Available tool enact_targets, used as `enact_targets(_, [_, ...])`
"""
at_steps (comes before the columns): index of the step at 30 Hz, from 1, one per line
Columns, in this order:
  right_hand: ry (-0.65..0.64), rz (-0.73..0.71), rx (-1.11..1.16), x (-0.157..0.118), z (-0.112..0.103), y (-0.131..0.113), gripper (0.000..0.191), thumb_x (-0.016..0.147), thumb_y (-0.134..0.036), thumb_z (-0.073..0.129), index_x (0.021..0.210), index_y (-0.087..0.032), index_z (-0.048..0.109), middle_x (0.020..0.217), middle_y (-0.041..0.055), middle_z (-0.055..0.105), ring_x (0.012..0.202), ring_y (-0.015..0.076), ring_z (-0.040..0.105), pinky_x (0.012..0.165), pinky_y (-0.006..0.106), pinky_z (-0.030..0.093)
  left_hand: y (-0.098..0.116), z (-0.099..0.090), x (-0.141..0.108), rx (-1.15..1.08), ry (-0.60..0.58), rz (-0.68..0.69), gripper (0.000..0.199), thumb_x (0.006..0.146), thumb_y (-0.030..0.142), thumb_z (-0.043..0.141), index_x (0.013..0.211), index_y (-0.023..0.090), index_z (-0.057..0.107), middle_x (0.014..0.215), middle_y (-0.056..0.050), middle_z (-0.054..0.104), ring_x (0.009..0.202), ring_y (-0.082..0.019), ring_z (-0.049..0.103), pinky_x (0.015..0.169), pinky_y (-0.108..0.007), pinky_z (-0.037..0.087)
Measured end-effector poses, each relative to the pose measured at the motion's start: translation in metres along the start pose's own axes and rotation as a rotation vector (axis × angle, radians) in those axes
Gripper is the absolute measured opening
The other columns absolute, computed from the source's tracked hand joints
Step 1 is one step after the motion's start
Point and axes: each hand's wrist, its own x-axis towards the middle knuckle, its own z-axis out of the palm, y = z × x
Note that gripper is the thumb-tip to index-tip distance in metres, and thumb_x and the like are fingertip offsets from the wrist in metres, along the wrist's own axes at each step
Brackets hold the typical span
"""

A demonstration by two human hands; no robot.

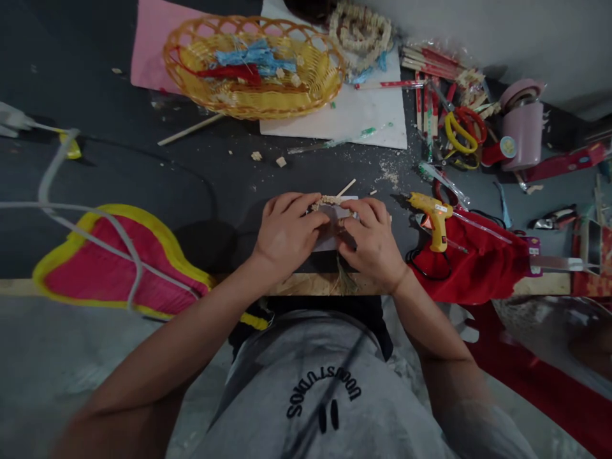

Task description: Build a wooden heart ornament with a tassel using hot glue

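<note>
Working at the near edge of the dark table (143,172), both hands meet over one small piece. The left hand (287,233) and right hand (373,239) press a white card (329,239) flat between them, fingers curled in narrow pinches on it. Along the card's far edge lies a short strip of pale wooden bits (326,201), its long axis running left to right, directly ahead of the fingertips. The left thumb and forefinger touch the strip's left end; the right fingers sit just beside its right end. A thin stick (346,187) angles away from the strip toward the far right. Neither hand is clearly nearer; nothing stands between hands and strip.

Just right of the right hand, a yellow glue gun (433,217) rests on red cloth (482,261), nozzle pointing left. To the left lies a pink and yellow woven piece (100,268) under a grey cable (57,172).

Farther back, wood crumbs scatter near a white sheet (354,115). Beyond stand an orange wicker basket (253,67), yellow-handled scissors (461,134) and a pink cup (523,131).
</note>
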Motion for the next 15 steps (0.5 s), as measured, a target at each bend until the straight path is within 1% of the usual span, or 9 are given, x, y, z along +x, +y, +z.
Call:
enact_targets(5, [-0.009, -0.028, 0.014, 0.002, 0.002, 0.003, 0.013, 0.086, -0.018, 0.06, 0.097, -0.022, 0.066, 0.135, 0.0087, 0.057, 0.124, 0.0315, 0.041, 0.099, 0.05, 0.041, -0.002, 0.001, -0.001, 0.001, 0.001, 0.018, 0.025, 0.086, 0.016, 0.053, 0.098, 0.027, 0.072, 0.137, -0.004, 0.061, 0.125, -0.031, 0.05, 0.1, -0.053, 0.04])
enact_targets(10, [0.003, -0.057, 0.037, 0.003, 0.003, 0.007, 0.013, 0.083, -0.016, 0.061, 0.094, -0.022, 0.064, 0.134, 0.0083, 0.058, 0.124, 0.0316, 0.043, 0.098, 0.049, 0.043, -0.003, 0.001, -0.002, 0.017, 0.002, 0.027, 0.022, 0.087, 0.018, 0.054, 0.097, 0.026, 0.072, 0.136, -0.004, 0.061, 0.124, -0.031, 0.05, 0.099, -0.051, 0.041])
enact_targets(15, [-0.005, -0.032, 0.079, 0.003, 0.007, 0.011, 0.013, 0.083, -0.018, 0.062, 0.095, -0.023, 0.064, 0.133, 0.0078, 0.06, 0.125, 0.0304, 0.044, 0.101, 0.047, 0.041, -0.001, 0.0, -0.001, 0.021, -0.009, 0.011, 0.02, 0.089, 0.019, 0.054, 0.094, 0.026, 0.072, 0.137, -0.004, 0.061, 0.124, -0.031, 0.05, 0.099, -0.051, 0.041])
